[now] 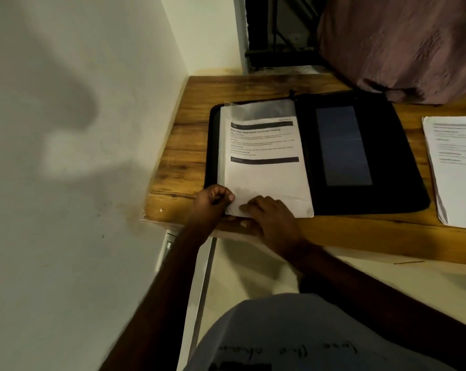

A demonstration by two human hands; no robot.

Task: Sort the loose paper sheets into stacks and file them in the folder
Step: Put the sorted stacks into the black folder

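A black zip folder [360, 194] lies open on the wooden table [183, 145]. On its left half sits a clear plastic sleeve [261, 109] with a printed paper stack [266, 170] partly inside it, the stack's near edge sticking out over the folder's front. My left hand [213, 202] pinches the near left corner of the sleeve and paper. My right hand [272, 218] rests on the stack's near edge, fingers on top and thumb beneath. A second stack of printed sheets [456, 167] lies on the table to the right of the folder.
A white wall [79, 129] runs close along the table's left side. A reddish-brown cloth bundle [403, 44] sits at the back right of the table. A dark rectangular panel [343, 145] is set in the folder's right half. The table's front edge is just under my hands.
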